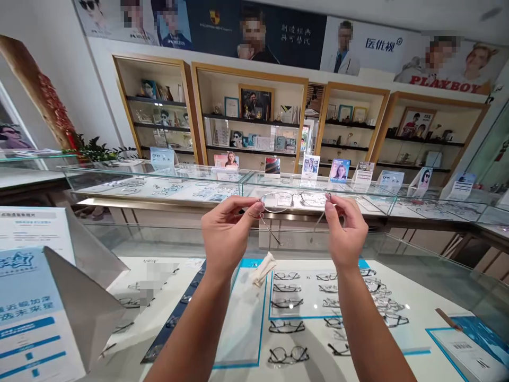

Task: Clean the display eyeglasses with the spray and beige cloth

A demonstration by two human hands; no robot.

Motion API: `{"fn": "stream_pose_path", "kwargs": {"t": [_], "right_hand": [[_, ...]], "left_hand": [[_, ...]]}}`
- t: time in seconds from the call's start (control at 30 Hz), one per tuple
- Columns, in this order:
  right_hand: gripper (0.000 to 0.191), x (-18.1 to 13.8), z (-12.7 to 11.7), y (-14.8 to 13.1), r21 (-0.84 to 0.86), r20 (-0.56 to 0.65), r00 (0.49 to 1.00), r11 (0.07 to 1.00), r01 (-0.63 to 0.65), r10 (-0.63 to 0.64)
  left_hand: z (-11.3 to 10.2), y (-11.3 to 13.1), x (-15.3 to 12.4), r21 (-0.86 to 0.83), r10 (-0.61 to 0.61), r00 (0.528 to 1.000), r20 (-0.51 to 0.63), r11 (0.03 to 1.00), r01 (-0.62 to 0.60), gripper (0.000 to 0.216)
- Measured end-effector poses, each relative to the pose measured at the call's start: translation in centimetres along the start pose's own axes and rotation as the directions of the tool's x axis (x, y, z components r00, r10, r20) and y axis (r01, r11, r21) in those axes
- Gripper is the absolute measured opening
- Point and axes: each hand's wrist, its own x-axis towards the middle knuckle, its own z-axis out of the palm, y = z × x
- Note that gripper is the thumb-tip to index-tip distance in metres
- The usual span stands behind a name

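Thin-rimmed eyeglasses (296,200) are held up in front of me, over the display case. My left hand (228,228) pinches their left end near the hinge, thumb against fingers. At the opposite end, my right hand (345,225) pinches the frame the same way. Both temples are unfolded and slant downward toward me. Below, a crumpled whitish cloth (264,269) lies on the counter between my forearms. Several dark-framed glasses (288,354) sit in rows further down, partly covered by my right forearm.
Folded cardboard signs (35,313) stand close on the left. A blue-edged booklet (469,350) lies at the lower right. Across from me runs a glass showcase (191,185) with eyeglasses inside and small signs on top. Wooden-framed shelves (254,111) line the back wall.
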Motion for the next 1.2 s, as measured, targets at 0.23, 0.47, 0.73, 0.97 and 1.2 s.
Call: {"fn": "stream_pose_path", "kwargs": {"t": [0.23,0.47,0.73,0.97,1.2], "right_hand": [[0.022,-0.5,-0.7,-2.7,-0.091,-0.102,0.976,0.979,0.182,-0.191],[0.024,-0.3,-1.3,-3.3,-0.144,-0.11,0.955,0.956,0.258,-0.274],[0.017,-0.6,-1.2,-3.7,-0.137,-0.12,0.965,0.967,0.214,-0.231],[0.01,-1.0,-0.8,-3.1,-0.072,-0.14,0.982,0.991,0.114,-0.123],[0.014,-1.0,-0.8,-2.3,-0.02,-0.116,0.993,1.0,0.002,-0.004]], "left_hand": [[0.3,1.4,-0.7,0.075,0.256,0.965,-0.059,0.965,-0.251,0.009],[1.7,0.3,-0.5,0.169,0.309,0.933,-0.185,0.945,-0.279,0.013],[2.4,-0.6,-0.9,0.196,0.226,0.96,-0.166,0.962,-0.193,0.012],[2.8,-0.9,-1.2,0.174,0.182,0.974,-0.135,0.972,-0.157,0.012],[3.1,-0.5,-1.5,0.073,0.142,0.98,-0.142,0.988,-0.133,0.011]]}}
